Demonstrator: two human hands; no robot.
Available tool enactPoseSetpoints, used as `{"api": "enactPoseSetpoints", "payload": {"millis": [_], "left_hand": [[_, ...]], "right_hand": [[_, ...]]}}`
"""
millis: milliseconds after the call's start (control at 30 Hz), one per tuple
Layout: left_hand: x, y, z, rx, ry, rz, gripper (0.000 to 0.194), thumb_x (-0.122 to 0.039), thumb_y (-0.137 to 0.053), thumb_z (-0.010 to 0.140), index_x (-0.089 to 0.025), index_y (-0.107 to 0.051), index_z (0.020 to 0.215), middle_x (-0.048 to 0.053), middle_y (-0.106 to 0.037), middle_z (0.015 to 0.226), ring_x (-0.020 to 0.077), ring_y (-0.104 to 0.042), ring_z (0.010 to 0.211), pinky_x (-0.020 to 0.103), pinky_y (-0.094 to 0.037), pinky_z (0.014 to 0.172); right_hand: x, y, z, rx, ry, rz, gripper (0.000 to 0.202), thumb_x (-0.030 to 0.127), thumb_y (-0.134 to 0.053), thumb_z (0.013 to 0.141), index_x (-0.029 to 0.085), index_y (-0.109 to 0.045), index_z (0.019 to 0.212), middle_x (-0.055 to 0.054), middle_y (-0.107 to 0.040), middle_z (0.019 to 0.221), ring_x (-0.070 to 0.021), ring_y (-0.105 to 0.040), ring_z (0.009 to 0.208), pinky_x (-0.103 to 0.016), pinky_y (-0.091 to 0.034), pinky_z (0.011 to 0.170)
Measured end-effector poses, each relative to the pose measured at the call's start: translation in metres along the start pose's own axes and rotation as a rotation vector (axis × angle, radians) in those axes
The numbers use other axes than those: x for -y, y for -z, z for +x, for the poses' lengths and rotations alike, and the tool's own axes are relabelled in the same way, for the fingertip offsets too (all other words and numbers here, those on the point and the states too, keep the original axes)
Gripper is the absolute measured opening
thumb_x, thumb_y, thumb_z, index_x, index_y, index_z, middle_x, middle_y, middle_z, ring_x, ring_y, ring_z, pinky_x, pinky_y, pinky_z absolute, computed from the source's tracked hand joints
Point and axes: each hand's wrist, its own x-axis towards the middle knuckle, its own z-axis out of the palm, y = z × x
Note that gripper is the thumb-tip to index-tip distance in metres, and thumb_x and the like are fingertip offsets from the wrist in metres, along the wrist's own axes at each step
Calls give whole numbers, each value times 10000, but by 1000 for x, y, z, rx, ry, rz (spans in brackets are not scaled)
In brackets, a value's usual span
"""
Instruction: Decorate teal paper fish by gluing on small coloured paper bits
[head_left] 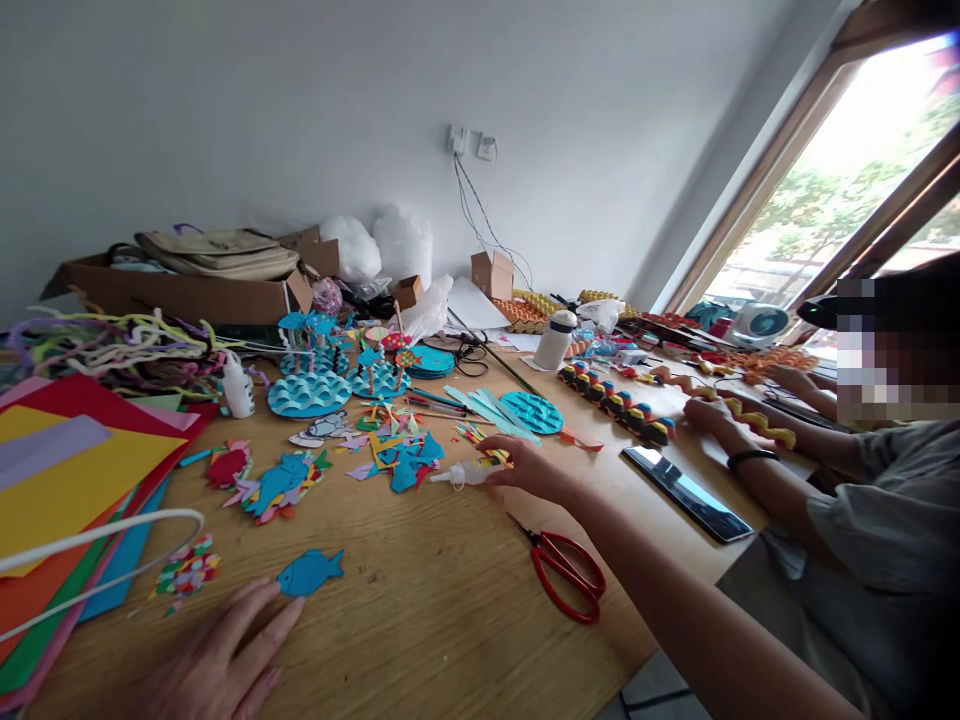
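Note:
On the left, my left hand (236, 650) rests on the table with its fingers stretched out. Two fingertips touch the near edge of a blue paper fish (309, 573). Farther right, my right hand (529, 468) is closed around a small clear glue bottle (463, 474), its nozzle pointing left. Small paper strips (472, 433) lie just beyond those fingers. Red-handled scissors (566, 570) lie nearer, below my right forearm. A pile of coloured paper cut-outs (405, 462) sits left of the bottle, and stacked paper fish (281, 485) lie beyond my left hand.
Coloured paper sheets (75, 480) and a white wire-like loop (180, 515) are at the left. Blue round pieces with fish (309, 395) and a white glue bottle (238, 387) stand behind. A phone (686, 492) lies right, beside another person's arm (761, 490).

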Motion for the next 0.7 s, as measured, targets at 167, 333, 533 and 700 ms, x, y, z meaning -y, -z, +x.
{"api": "enactPoseSetpoints", "payload": {"millis": [167, 333, 533, 700], "left_hand": [[-13, 15, 7, 59, -16, 70, 444, -221, -399, 817, -421, -422, 1213, -59, -578, 1127, 175, -577, 1006, 249, -529, 795], [-21, 24, 11, 154, -33, 159, 365, -207, -459, 810, -318, -493, 1156, -1, -543, 1156, 194, -534, 1055, 298, -490, 876], [-32, 37, 20, 291, -10, 140, 384, -133, -470, 788, -254, -480, 1152, 43, -540, 1131, 211, -503, 1079, 346, -462, 902], [-35, 38, 24, 307, 7, 128, 372, -110, -479, 765, -214, -489, 1122, 67, -543, 1109, 231, -489, 1079, 381, -447, 904]], "right_hand": [[30, 11, -5, -134, 45, 38, 292, 304, -641, 686, 201, -603, 956, -69, -612, 1024, -208, -557, 879, -321, -441, 696], [101, -1, -6, -60, 240, 69, 86, 273, -572, 757, 207, -619, 786, -18, -634, 788, -133, -553, 653, -239, -417, 565], [178, -45, 18, 211, 535, -47, 124, 167, -532, 778, 171, -632, 705, -8, -625, 711, -101, -547, 647, -198, -386, 594], [213, -89, 54, 355, 657, -183, 197, 123, -483, 756, 189, -661, 808, -20, -664, 812, -125, -578, 754, -199, -384, 631]]}}
